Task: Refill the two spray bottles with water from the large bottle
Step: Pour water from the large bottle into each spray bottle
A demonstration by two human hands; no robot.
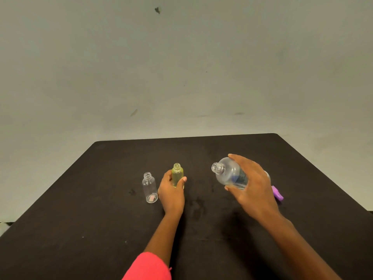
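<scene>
My left hand (170,191) grips a small yellow-tinted bottle (177,174) that stands upright on the black table (101,229), its neck uncapped. Just left of it stands a small clear bottle (149,187), also uncapped, with a pale label at its base. My right hand (252,184) holds the large clear bottle (228,174) above the table, tilted with its open mouth pointing left toward the yellow bottle, a gap still between them. Some water shows inside the large bottle.
A purple object (277,193), partly hidden behind my right hand, lies on the table. The table's back edge meets a plain grey wall (181,67). A dark damp-looking patch (197,207) marks the table between my arms.
</scene>
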